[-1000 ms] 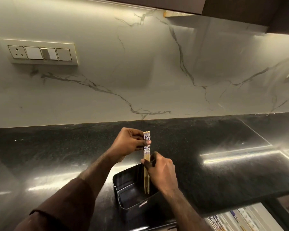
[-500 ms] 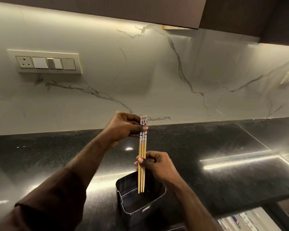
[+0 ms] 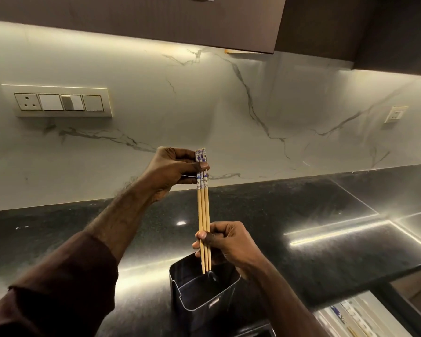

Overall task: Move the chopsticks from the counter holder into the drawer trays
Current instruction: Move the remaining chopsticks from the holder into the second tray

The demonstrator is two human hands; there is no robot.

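While the left hand (image 3: 173, 169) pinches the patterned tops and the right hand (image 3: 225, 242) pinches the shafts of the 3 pale wooden chopsticks (image 3: 203, 210), keep them bundled and upright until their tips clear the dark metal holder (image 3: 204, 295) at 6 o'clock.

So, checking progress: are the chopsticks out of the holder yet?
Nearly: the chopsticks are held upright, tips at the holder rim, by left hand and right hand.

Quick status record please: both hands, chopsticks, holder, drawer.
left hand: pinches the patterned top ends of the chopsticks
right hand: grips their lower part
chopsticks: upright bundle, tips at the holder's rim
holder: dark bin on the black counter, looks empty inside
drawer: open at lower right, trays partly visible
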